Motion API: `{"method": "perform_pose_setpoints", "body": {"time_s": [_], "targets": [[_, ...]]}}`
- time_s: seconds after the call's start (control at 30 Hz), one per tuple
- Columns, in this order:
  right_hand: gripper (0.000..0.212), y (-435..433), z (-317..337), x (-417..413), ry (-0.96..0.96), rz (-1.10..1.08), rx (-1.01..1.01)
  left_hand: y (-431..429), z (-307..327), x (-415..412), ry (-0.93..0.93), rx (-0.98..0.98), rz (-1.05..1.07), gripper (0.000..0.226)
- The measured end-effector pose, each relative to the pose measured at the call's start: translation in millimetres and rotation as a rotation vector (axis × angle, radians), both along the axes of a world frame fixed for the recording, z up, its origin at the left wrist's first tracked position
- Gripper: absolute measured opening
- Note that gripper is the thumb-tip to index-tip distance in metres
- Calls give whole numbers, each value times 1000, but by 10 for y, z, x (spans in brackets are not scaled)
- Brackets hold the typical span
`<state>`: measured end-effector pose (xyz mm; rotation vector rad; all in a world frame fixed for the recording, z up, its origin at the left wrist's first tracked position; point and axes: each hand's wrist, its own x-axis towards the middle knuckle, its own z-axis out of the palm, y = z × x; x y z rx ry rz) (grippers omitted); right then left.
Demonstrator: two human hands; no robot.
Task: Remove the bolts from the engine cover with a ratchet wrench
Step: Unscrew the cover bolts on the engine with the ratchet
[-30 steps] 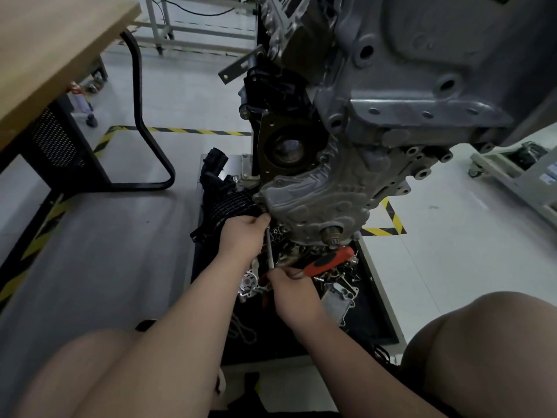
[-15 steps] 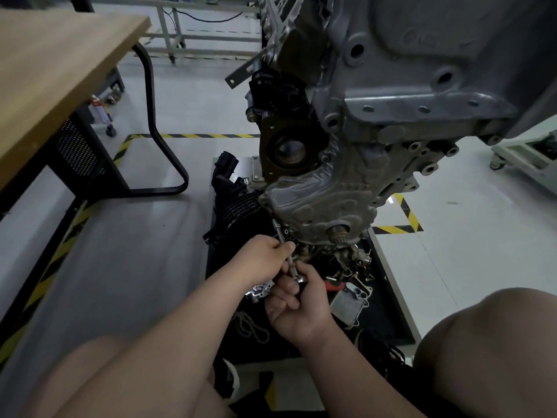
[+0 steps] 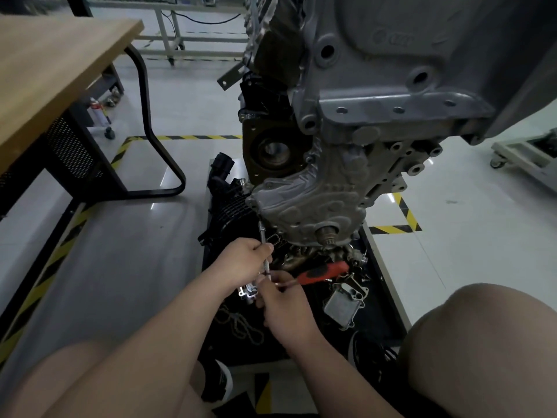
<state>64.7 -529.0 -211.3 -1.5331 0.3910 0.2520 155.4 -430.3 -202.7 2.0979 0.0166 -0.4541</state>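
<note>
Left grip (image 3: 244,260) pinches extension bar (image 3: 262,234), seemingly at engine cover (image 3: 310,206) edge; right grip (image 3: 286,307) clasps ratchet wrench (image 3: 324,271).

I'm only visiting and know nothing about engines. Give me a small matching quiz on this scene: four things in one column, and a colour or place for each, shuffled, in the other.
Things:
1. ratchet wrench
2. extension bar
3. tabletop
4. engine cover

Descriptions:
A. light wood, upper left of the view
B. silver, gripped by the left hand
C. red-and-black handle, held by the right hand
D. grey cast metal, just above both hands

Pairs: 1-C, 2-B, 3-A, 4-D
</note>
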Motion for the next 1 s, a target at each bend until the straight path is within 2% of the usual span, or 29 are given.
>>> {"method": "perform_pose_setpoints", "body": {"time_s": [0.03,0.1,0.17,0.23,0.33,0.43,0.63,0.8,0.9,1.0], "targets": [[21,-10,4,-19,-57,57,-198,-3,-3,-1,1,3,-1,41],[34,-5,-15,-68,-124,149,-527,-10,2,-6,13,-16,-8,49],[46,21,-31,-95,-144,144,-627,-17,13,-15,17,-36,-14,55],[47,55,-24,-99,-143,112,-574,-16,21,-21,4,-24,-17,58],[29,94,4,-76,-138,64,-367,11,12,4,10,-20,-2,50],[11,154,63,-49,-57,-17,-63,44,36,42,53,-12,-13,40],[24,274,118,-26,117,-252,631,82,90,76,103,-32,-30,41],[26,240,160,-10,266,-313,1123,101,78,79,155,-71,-21,37],[26,230,139,-9,305,-340,1309,90,60,78,172,-78,-27,38],[28,206,134,-16,318,-321,1318,75,43,81,169,-84,-26,39]]}}
